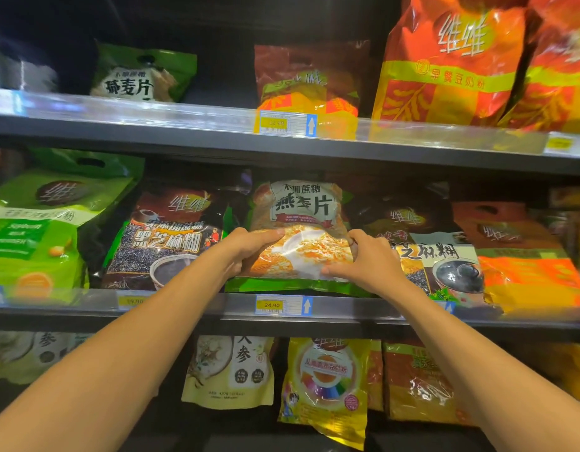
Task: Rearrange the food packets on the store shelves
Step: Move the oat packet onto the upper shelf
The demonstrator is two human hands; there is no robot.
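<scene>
A green oat-flake packet [301, 216] with a bowl of cereal printed on it stands at the middle of the middle shelf [347, 313]. My left hand [249, 251] grips its lower left side, thumb across the front. My right hand [363, 259] grips its lower right side, fingers curled round the edge. A dark sesame-paste packet [171, 236] stands just left of it, another sesame-paste packet [435, 252] just right. A matching green oat packet [145, 75] sits on the upper shelf at the left.
Green packets [37, 230] fill the middle shelf's left end, orange ones [523, 256] its right end. Big orange bags [451, 60] and a red-brown packet [308, 76] stand on the upper shelf [184, 125]. The lower shelf holds a cream packet [230, 370] and a yellow packet [327, 386].
</scene>
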